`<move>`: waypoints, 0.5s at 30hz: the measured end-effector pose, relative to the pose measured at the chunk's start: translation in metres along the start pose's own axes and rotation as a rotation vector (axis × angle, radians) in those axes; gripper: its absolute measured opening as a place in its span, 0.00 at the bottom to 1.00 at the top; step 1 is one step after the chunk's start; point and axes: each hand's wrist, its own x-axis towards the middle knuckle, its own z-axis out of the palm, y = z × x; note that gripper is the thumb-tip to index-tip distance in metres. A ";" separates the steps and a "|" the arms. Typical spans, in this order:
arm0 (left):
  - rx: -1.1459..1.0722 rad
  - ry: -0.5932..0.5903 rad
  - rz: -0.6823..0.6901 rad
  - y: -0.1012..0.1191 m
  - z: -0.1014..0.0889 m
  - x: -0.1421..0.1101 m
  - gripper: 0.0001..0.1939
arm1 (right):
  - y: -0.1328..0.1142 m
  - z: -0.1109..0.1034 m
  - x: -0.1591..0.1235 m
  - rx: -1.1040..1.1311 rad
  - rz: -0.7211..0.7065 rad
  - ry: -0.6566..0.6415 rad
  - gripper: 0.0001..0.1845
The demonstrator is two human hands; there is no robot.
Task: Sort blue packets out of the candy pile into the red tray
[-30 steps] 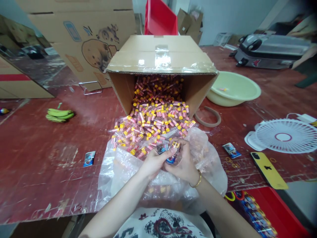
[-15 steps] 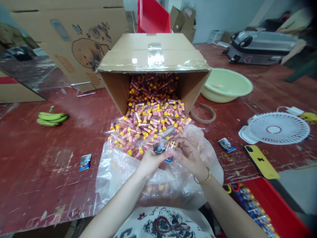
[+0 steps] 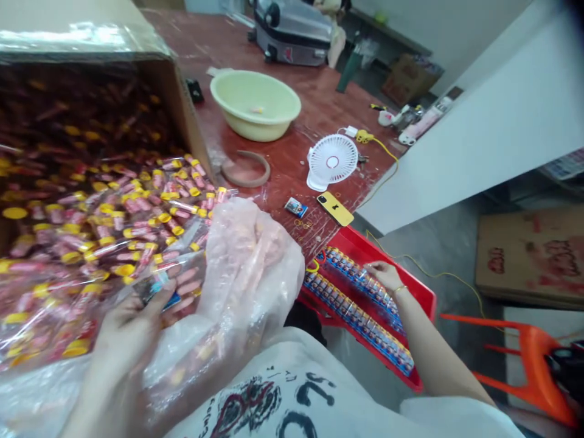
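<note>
My left hand (image 3: 130, 322) stays by the pile of small pink tubes with yellow caps (image 3: 104, 225) and is closed on a small blue packet (image 3: 157, 292). My right hand (image 3: 383, 275) reaches down to the right into a red tray (image 3: 413, 292) filled with rows of small blue packets (image 3: 360, 304); its fingers rest on the packets, curled, and what they hold is not clear. The tubes spill out of a cardboard box (image 3: 182, 103) lying on its side onto a clear plastic bag (image 3: 255, 261).
On the red table stand a pale green basin (image 3: 255, 103), a white fan (image 3: 332, 161), a yellow phone (image 3: 335, 208), a loose blue packet (image 3: 296, 207) and a brown ring (image 3: 246, 171). An orange stool (image 3: 524, 359) and a cardboard box (image 3: 529, 255) are on the floor.
The view has swung right and down. My right hand has left the packet held in front of me and gone to the red tray; my left hand keeps the packet.
</note>
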 end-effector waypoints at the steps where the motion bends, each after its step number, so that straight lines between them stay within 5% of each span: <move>1: 0.023 0.019 0.009 -0.001 0.001 0.000 0.17 | 0.021 -0.002 0.003 -0.037 0.056 0.015 0.11; 4: 0.021 0.089 0.092 -0.003 0.002 0.001 0.16 | 0.058 0.006 0.014 -0.117 0.155 0.034 0.11; 8: -0.088 0.122 0.088 -0.006 -0.003 0.007 0.14 | 0.066 0.014 0.029 -0.176 0.148 0.125 0.12; 12: -0.181 0.149 0.055 -0.004 -0.009 0.004 0.10 | 0.052 0.006 0.028 -0.207 -0.008 0.317 0.12; 15: -0.227 0.126 0.110 -0.003 -0.013 -0.006 0.11 | 0.015 0.027 0.015 -0.171 -0.243 0.373 0.11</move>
